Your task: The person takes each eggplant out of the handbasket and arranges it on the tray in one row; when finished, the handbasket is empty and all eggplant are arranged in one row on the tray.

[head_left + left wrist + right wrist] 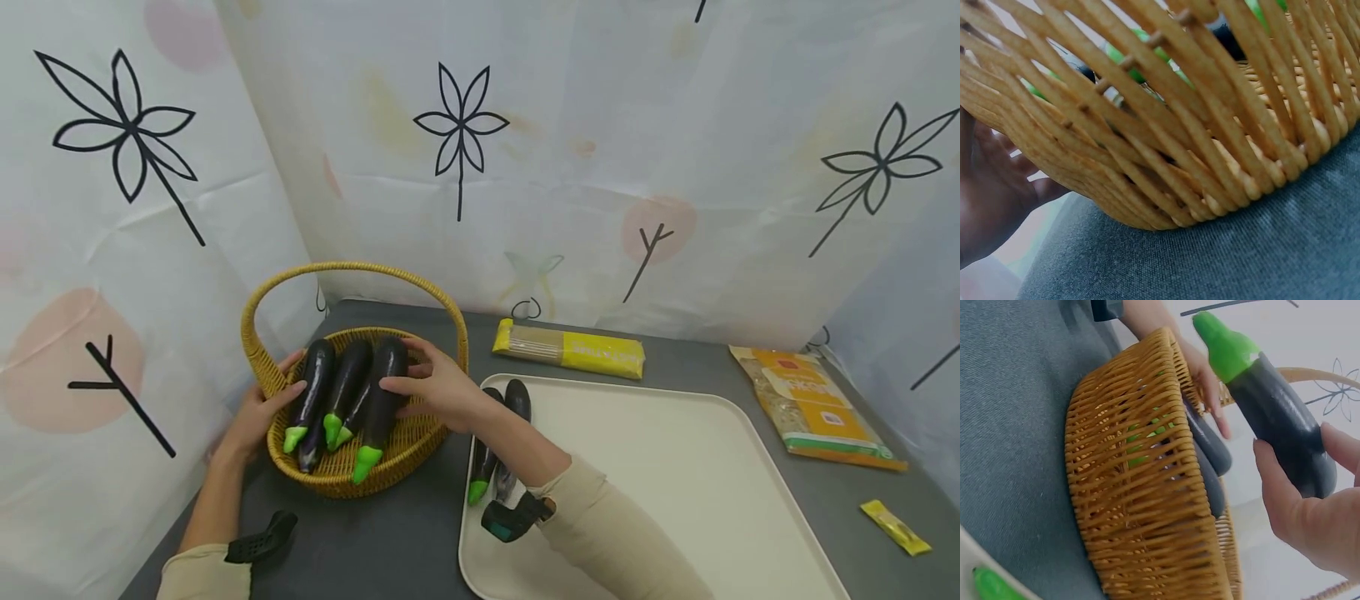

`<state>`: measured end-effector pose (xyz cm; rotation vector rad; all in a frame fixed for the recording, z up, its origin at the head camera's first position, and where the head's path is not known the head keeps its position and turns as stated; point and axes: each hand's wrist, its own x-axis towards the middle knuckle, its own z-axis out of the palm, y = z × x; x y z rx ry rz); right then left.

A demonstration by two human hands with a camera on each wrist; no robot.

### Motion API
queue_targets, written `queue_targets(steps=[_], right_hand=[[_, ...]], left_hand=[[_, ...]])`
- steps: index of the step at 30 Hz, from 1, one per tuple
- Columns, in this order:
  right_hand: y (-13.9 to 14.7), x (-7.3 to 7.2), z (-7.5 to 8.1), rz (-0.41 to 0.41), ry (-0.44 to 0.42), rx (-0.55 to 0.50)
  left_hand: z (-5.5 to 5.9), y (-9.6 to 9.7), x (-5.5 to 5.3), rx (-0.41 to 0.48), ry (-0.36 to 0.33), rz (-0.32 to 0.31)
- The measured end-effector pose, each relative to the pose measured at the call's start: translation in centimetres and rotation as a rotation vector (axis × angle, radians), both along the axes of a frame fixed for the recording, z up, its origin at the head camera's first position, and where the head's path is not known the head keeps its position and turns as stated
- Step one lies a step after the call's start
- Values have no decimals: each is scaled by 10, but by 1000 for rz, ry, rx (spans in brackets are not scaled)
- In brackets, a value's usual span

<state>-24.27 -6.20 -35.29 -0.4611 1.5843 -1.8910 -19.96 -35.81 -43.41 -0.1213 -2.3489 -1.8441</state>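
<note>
My right hand [446, 392] pinches a dark eggplant with a green cap [1279, 419] between thumb and fingers. It hangs cap-down over the right part of the yellow wicker basket [397, 479]. Several other eggplants [311, 392] lie inside, caps toward me. At the basket's left side, my left hand [258, 417] holds the rim near the handle's base, thumb on the near side and fingers behind. The left wrist view shows that hand [997, 187] beside the weave, partly hidden by it. Two more eggplants [517, 398] lie along the tray's left edge, partly covered by my right forearm.
The beige tray [660, 475] stands right of the basket on the grey table [360, 550]. Behind it lies a yellow noodle packet [567, 348]. An orange food bag [817, 408] and a small yellow sachet [895, 527] are at the right. The basket's tall handle [352, 267] arches overhead.
</note>
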Motion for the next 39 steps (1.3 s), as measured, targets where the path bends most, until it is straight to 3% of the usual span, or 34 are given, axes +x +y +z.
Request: queue_targets(steps=[5,13,22,26,39], right_hand=[[22,5,4,69,-10,1],[65,7,1,206,77,62],[112,-1,-16,245,102,101],[135,-6,-25,221,99,121],[190,-19,-52,32,41,183]], left_hand=[[0,1,-1,-2,1,-6],[-1,-1,-2,4,-4,-7],[-2,-1,-3,-1,0,-14],[-2,0,-3,9,-1,-15],[-4,-1,-2,32,25,-20]])
